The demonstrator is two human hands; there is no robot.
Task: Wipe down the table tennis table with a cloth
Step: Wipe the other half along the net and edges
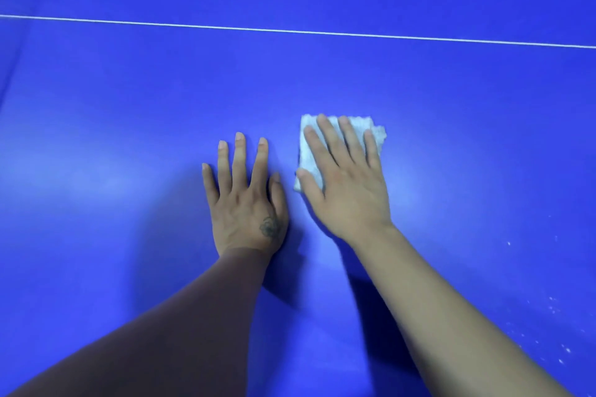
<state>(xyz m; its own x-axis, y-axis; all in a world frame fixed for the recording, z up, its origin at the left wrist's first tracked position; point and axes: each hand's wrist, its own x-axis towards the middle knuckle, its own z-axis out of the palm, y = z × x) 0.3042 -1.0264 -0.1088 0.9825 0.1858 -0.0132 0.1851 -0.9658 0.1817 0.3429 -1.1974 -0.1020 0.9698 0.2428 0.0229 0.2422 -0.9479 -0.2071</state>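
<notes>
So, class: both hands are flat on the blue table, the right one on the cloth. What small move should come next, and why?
Probably slide the right hand, fingers straight and pressing the folded white cloth, toward the person's right and nearer edge. White specks dot the table there, while the area around the hands looks clean. The left hand lies flat, bracing.

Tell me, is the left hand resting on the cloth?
No, the left hand lies flat on the bare table, while the cloth sits under the right hand.
</notes>
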